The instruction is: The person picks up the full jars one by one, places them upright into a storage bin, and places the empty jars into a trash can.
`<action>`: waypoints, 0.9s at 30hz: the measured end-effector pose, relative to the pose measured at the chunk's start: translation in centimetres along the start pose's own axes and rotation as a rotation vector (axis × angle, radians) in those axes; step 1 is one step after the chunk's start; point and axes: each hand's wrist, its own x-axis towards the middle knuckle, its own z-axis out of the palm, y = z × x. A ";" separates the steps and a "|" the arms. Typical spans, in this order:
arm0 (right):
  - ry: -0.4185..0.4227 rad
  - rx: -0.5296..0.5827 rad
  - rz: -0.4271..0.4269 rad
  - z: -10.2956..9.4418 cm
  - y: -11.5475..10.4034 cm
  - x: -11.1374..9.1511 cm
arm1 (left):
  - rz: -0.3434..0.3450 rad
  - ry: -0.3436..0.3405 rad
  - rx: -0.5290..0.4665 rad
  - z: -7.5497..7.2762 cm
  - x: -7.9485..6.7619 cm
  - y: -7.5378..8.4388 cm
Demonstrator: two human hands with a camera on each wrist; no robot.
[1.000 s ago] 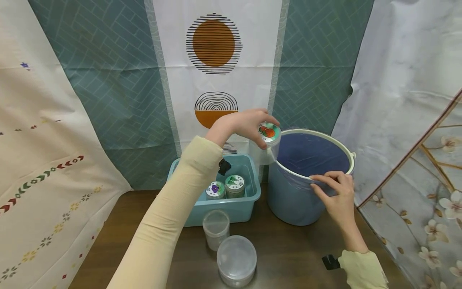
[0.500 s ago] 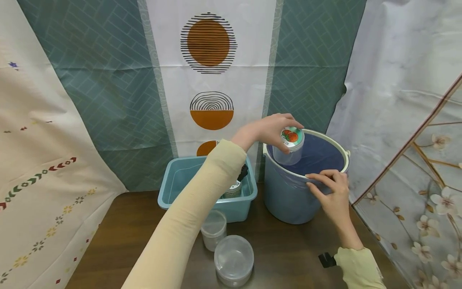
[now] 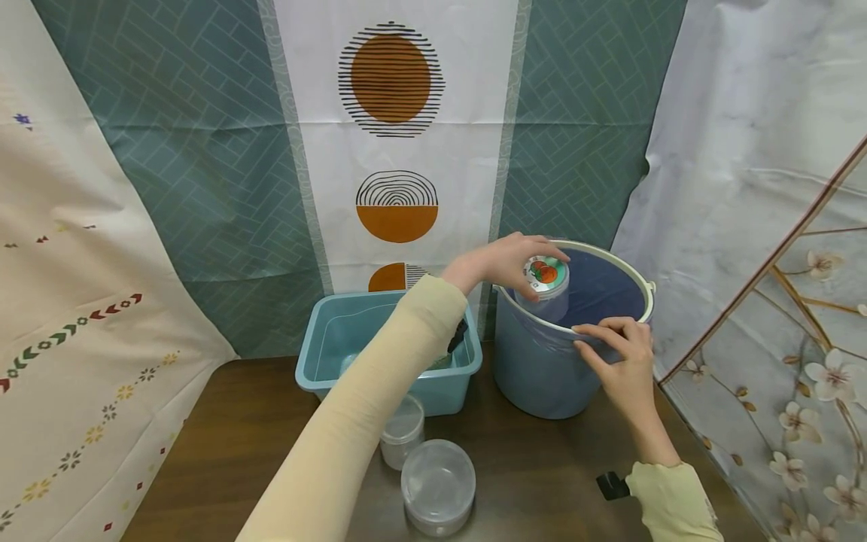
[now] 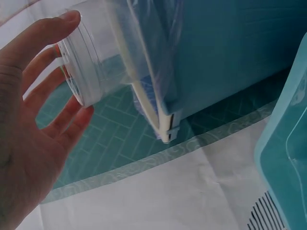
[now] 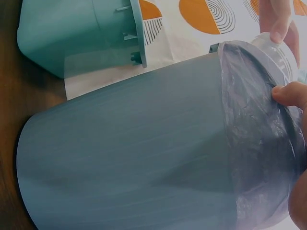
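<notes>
A clear plastic jar (image 3: 554, 302), its lid bearing a label with orange-red fruit, is held at the lid by my left hand (image 3: 501, 262). The jar's lower part dips inside the mouth of a blue-grey bucket (image 3: 542, 380). In the left wrist view, the thumb and fingers of that hand span the lid (image 4: 81, 67). At the bucket's near right rim, my right hand (image 3: 628, 365) pinches the pale rim and the thin plastic liner (image 5: 256, 139) folded over it. The bucket's bottom is hidden.
Left of the bucket stands a light-blue basin (image 3: 400, 388), its contents mostly hidden by my left forearm. In front are a small clear jar (image 3: 403, 436) and a wider clear container (image 3: 439, 482) on the wooden table (image 3: 528, 482). Patterned cloths surround the table.
My left hand has carried the jar rightward from above the basin side to over the bucket, then lowered it slightly into the mouth. The right hand has kept its hold on the rim.
</notes>
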 end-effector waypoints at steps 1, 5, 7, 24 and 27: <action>0.003 -0.002 0.000 0.0 0.0 0.0 | -0.002 0.004 -0.004 0.2 0.0 -0.1; 0.009 -0.014 0.003 0.1 0.1 -0.1 | -0.007 0.015 -0.012 0.6 0.1 -0.4; 0.010 -0.014 0.004 0.2 0.2 -0.2 | -0.008 0.017 -0.012 0.6 0.2 -0.4; -0.012 0.007 -0.016 -0.1 0.0 0.0 | -0.004 0.011 -0.011 1.3 -1.5 -1.6; -0.009 0.013 -0.022 -0.1 0.1 0.0 | -0.002 0.015 -0.021 1.6 -2.0 -1.9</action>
